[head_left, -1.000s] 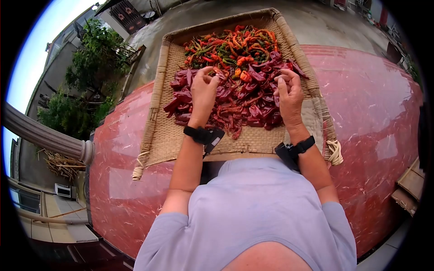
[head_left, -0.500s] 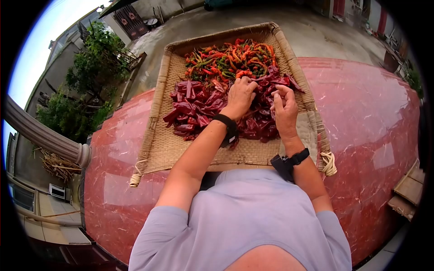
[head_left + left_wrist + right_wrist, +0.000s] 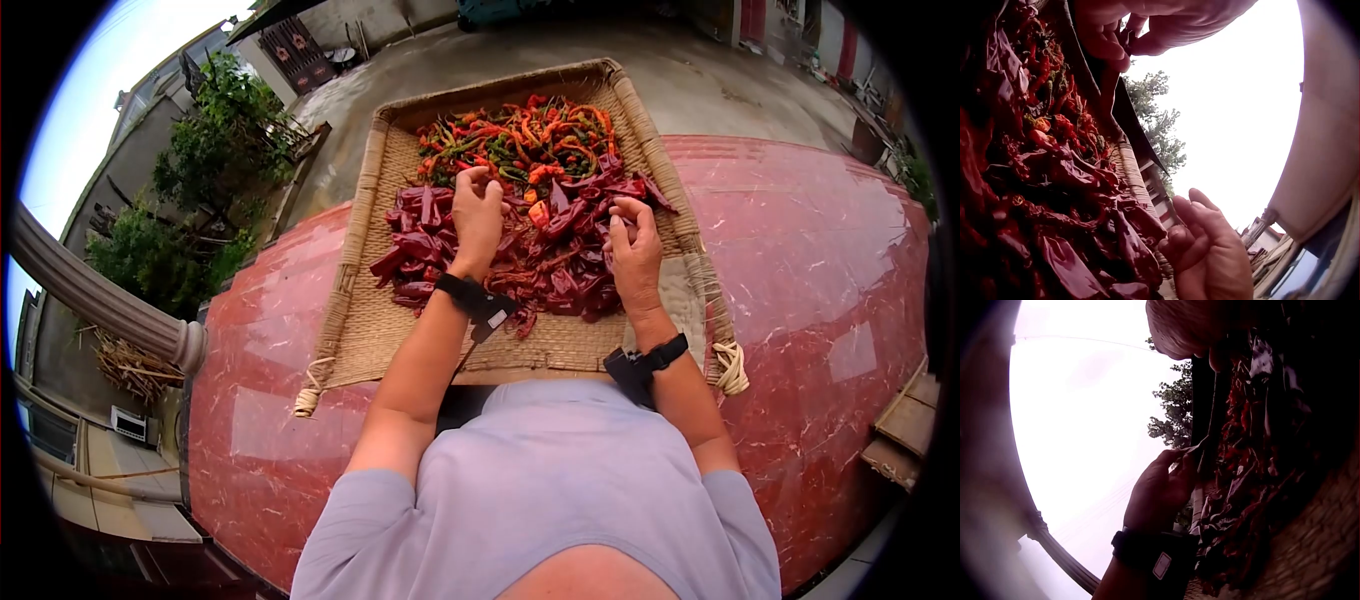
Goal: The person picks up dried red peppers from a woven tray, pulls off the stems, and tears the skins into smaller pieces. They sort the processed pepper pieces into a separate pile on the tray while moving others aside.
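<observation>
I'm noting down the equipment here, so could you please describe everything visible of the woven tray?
The woven tray is a shallow rectangle of tan, straw-like weave before the person. A wrapped, raised rim runs along its far side and two flanks, ending in pale knotted bindings at the near corners; the near edge looks flat. A greyish patch lies at the near right. Wrinkled dark red peppers cover its middle, and smaller red, orange and green peppers its far end.

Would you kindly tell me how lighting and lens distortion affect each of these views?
Head view: fairly even light, fisheye curvature, black corners, pale reflections on the red floor; left wrist: sky blown out white, peppers partly shadowed; right wrist: darkest, peppers mostly lost in shadow beside glaring sky.
</observation>
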Available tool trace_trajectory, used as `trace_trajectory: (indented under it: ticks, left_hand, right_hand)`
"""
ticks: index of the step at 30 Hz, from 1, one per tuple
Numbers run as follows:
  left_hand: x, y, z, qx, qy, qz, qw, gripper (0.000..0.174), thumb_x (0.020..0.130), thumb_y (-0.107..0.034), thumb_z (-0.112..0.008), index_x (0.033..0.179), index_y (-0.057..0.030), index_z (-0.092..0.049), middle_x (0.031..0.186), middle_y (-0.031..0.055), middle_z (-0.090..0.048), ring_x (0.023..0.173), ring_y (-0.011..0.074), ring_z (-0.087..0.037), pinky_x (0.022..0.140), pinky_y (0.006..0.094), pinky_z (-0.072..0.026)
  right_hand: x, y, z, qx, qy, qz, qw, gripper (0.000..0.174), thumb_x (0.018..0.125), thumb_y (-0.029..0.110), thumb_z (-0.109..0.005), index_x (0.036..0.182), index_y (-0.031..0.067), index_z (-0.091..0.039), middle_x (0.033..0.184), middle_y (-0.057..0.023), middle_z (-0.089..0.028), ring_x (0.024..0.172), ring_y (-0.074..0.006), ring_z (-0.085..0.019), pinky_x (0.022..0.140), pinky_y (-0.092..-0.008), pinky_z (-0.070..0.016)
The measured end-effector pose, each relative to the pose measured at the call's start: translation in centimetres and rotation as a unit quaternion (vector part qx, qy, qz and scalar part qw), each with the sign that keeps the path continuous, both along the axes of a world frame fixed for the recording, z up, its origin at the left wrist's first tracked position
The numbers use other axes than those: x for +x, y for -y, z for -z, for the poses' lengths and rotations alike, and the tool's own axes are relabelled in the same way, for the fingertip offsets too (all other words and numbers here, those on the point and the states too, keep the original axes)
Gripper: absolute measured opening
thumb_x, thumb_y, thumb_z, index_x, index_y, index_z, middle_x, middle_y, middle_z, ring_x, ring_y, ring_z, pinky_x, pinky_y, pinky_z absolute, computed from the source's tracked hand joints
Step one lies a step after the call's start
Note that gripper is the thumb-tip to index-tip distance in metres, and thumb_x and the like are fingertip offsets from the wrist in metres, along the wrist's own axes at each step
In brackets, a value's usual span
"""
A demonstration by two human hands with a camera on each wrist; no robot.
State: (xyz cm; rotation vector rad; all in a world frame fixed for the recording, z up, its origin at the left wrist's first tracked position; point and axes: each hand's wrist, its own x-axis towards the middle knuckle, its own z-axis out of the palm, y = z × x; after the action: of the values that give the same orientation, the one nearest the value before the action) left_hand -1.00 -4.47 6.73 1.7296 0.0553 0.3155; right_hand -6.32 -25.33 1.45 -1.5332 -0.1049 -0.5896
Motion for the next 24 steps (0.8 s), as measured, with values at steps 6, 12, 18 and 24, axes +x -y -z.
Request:
trace_trajectory:
  ticks: [6,12,18,24]
  left_hand:
    - [0.1,-1.1,0.2,0.124,0.07,-0.158,0.977,0.052,0.091,-0.004,-0.061,0.138,-0.0056,-0.039,0.129,0.0184,-0.035,0.089,0.0185,-0.056,0.073,0.0344,-0.0528]
    - [0.8,0.7,4.6,0.429,-0.002,0.184,0.884,0.046,0.08,-0.009,-0.073,0.125,-0.0115,-0.063,0.108,0.0204,-0.054,0.11,0.0386,-0.048,0.096,0.0491,-0.0419]
    - [0.4,1.5,5.7,0.396,0.121,0.086,0.906,0.02,0.091,-0.006,-0.062,0.111,-0.002,-0.063,0.1,0.0196,-0.056,0.094,0.0394,-0.057,0.083,0.0457,-0.0484]
    - [-1.0,1.9,2.5,0.354,0.273,-0.032,0.894,0.011,0.094,-0.011,-0.059,0.101,-0.0022,-0.061,0.092,0.0155,-0.061,0.088,0.0366,-0.06,0.076,0.0463,-0.0488]
  right_hand:
    - [0.2,0.0,0.4,0.011,0.009,-0.006,1.0,0.022,0.097,0.007,-0.055,0.119,0.0042,-0.058,0.107,-0.005,-0.062,0.074,-0.0087,-0.057,0.065,-0.0245,-0.0514]
    - [0.1,-0.1,0.3,-0.001,0.01,-0.007,1.0,0.021,0.099,0.009,-0.054,0.119,0.0042,-0.058,0.105,-0.0035,-0.061,0.07,-0.0073,-0.056,0.063,-0.0235,-0.0497]
    - [-0.1,0.0,0.2,-0.012,-0.005,-0.019,1.0,0.021,0.1,0.009,-0.053,0.119,0.0049,-0.058,0.105,-0.002,-0.06,0.069,-0.0058,-0.054,0.062,-0.0222,-0.0484]
    - [0.6,0.0,1.1,-0.016,0.011,-0.016,1.0,0.02,0.098,0.006,-0.055,0.117,0.0046,-0.06,0.104,-0.0024,-0.061,0.07,-0.0068,-0.055,0.063,-0.0227,-0.0487]
